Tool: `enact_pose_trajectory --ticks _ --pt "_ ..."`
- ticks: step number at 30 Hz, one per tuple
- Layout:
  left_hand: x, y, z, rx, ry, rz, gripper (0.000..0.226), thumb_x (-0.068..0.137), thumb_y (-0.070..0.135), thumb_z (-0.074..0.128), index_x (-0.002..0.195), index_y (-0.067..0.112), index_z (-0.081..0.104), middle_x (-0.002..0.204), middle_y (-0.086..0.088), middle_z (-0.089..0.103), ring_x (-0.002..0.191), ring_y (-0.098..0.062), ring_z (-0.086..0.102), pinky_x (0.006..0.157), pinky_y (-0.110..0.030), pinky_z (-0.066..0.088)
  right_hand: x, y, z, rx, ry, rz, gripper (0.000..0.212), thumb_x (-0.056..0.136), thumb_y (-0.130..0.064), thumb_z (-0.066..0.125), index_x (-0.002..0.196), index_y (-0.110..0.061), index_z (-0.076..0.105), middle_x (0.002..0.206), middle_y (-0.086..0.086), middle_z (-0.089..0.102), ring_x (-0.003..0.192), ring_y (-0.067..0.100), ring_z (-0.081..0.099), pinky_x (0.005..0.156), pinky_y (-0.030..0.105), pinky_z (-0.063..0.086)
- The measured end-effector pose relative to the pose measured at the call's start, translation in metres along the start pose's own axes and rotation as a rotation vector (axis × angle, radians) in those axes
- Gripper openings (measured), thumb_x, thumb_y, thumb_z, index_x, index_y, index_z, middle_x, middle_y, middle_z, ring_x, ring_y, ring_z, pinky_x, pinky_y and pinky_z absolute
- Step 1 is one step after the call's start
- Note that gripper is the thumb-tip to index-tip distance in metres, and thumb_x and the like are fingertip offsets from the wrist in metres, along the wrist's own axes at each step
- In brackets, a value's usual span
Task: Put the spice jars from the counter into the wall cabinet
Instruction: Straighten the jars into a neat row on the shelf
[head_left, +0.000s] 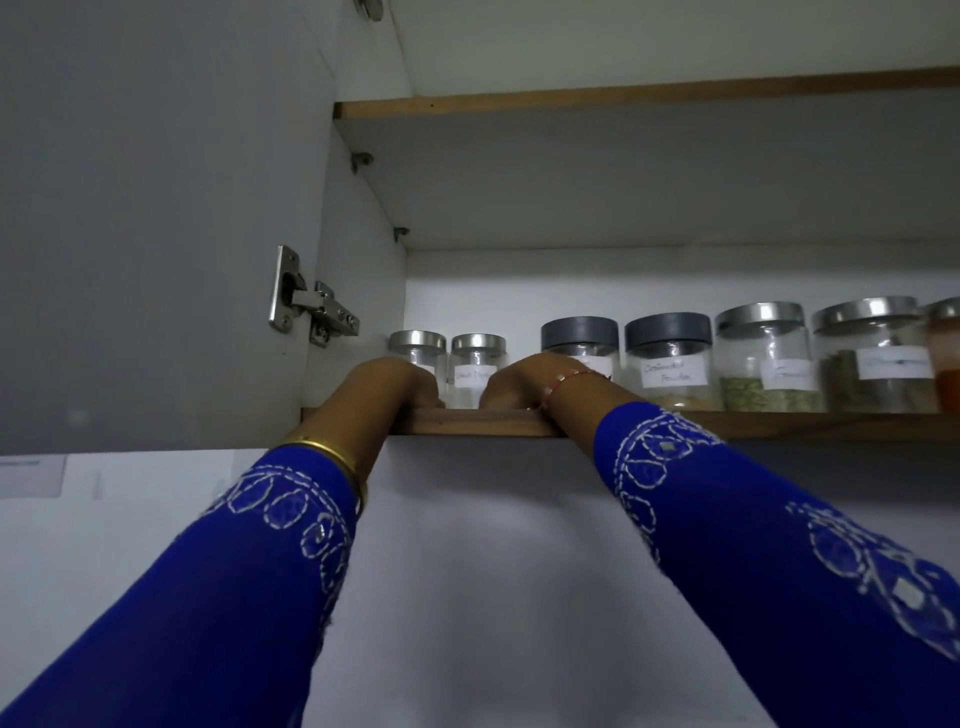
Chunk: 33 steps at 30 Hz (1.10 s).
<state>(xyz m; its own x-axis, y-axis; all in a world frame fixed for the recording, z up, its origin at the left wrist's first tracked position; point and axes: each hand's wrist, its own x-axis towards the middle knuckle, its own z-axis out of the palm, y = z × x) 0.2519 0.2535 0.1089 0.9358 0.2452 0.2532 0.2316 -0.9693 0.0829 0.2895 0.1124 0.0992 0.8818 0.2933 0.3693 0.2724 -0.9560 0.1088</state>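
Fingers of both hands, behind shelf edge (467, 422)

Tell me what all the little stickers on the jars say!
Second jar: handwritten label, too blurred to read.
Fourth jar: seems to read "Coriander Powder", blurry.
Fifth jar: starts with "G", the rest is unreadable.
Sixth jar: label smeared, unreadable.
First and third jars' labels are hidden behind the hands.

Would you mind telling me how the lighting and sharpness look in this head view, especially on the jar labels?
Head view: dim and bluish overall, brightest on the cabinet back wall behind the jars; lids show soft glare; labels are too blurred to read fully; the open door is in flat grey shade; wide-angle bending curves the shelf edge; both sleeves look soft near the frame edges.
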Motion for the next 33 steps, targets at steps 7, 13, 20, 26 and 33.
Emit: enact_pose_trajectory --ticks 7,13,20,26,33 --pt "-0.026 0.013 0.002 -0.078 0.033 -0.019 0.036 0.096 0.029 0.042 0.118 0.003 0.053 0.128 -0.015 0.052 0.105 -0.026 0.052 0.094 -0.034 0.038 -0.038 -0.004 -0.016 0.348 -0.066 -0.077 0.031 0.09 -0.014 0.045 0.118 -0.008 0.058 0.126 0.014 0.058 0.117 0.031 0.055 0.102 0.037 0.041" --pt "-0.045 0.027 0.009 -0.242 0.173 0.012 0.037 0.097 0.022 0.041 0.124 -0.001 0.051 0.132 -0.019 0.051 0.108 -0.027 0.049 0.095 -0.032 0.035 -0.053 0.016 -0.009 0.462 0.101 -0.036 0.035 0.092 -0.016 0.04 0.123 -0.004 0.054 0.131 0.014 0.054 0.118 0.03 0.053 0.097 0.033 0.042" --pt "-0.069 0.055 0.022 -0.212 0.223 0.054 0.029 0.094 0.014 0.032 0.092 0.003 0.058 0.122 -0.018 0.059 0.1 -0.026 0.054 0.09 -0.034 0.042 -0.085 0.056 0.005 0.422 0.305 0.057 0.048 0.094 -0.04 0.031 0.12 -0.007 0.055 0.125 0.015 0.056 0.114 0.033 0.053 0.099 0.042 0.042" --pt "-0.103 0.134 0.026 -0.228 0.241 0.238 0.038 0.096 0.011 0.03 0.114 -0.005 0.059 0.129 -0.018 0.055 0.117 -0.032 0.051 0.099 -0.037 0.041 -0.098 0.117 0.0 0.372 0.233 0.077 0.046 0.091 -0.041 0.041 0.123 -0.01 0.054 0.13 0.013 0.056 0.117 0.031 0.054 0.093 0.034 0.043" --pt "-0.087 0.173 0.016 -0.3 0.102 0.188 0.043 0.097 0.01 0.027 0.137 0.0 0.038 0.147 -0.016 0.037 0.134 -0.026 0.037 0.109 -0.034 0.028 -0.086 0.15 -0.016 0.335 -0.02 -0.052 0.04 0.094 -0.023 0.041 0.13 -0.008 0.047 0.139 0.011 0.047 0.124 0.027 0.048 0.093 0.031 0.038"
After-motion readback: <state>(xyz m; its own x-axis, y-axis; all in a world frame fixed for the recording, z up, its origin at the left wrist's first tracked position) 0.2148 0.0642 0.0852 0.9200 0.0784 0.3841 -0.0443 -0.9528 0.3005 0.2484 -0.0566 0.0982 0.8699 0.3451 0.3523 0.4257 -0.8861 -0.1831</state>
